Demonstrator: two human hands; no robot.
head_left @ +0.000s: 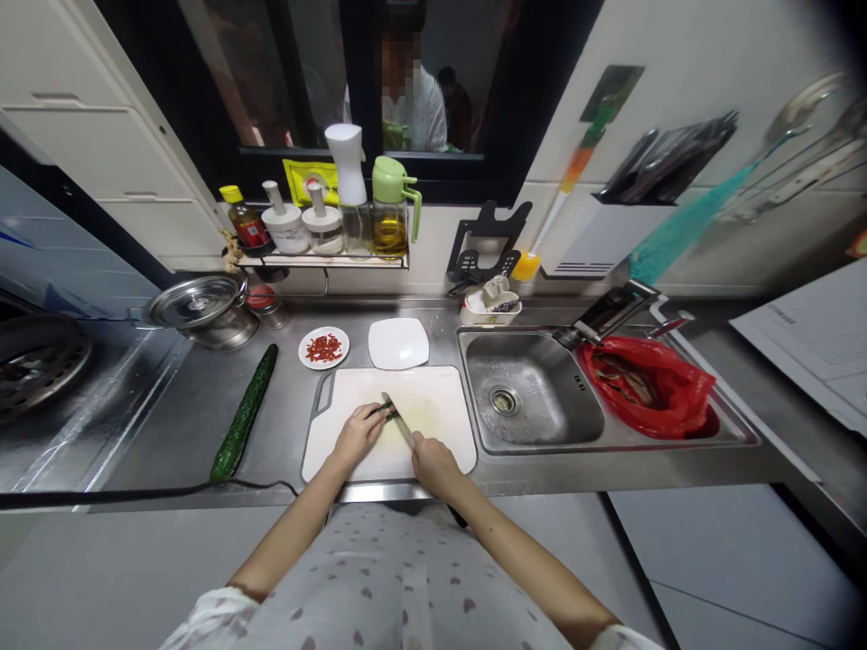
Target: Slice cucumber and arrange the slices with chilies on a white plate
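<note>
On the white cutting board (435, 397), my left hand (358, 435) has its fingertips pressed on a small dark green vegetable piece (386, 412), mostly covered by the fingers; its kind cannot be made out. My right hand (435, 463) is closed round the handle of a knife (400, 422). The blade points away from me and lies right beside the green piece and my left fingertips. Behind the board are a white plate (398, 343) and a small dish (304, 356) of chopped red pieces (323, 348). A whole cucumber (245, 413) lies to the left.
At the right is a steel sink (542, 397), with a red plastic bag (650, 397) beyond it. A lidded pot (203, 311) stands back left. Seasoning jars and an oil bottle (391, 212) line the wall shelf. A black cable (135, 495) runs along the front edge.
</note>
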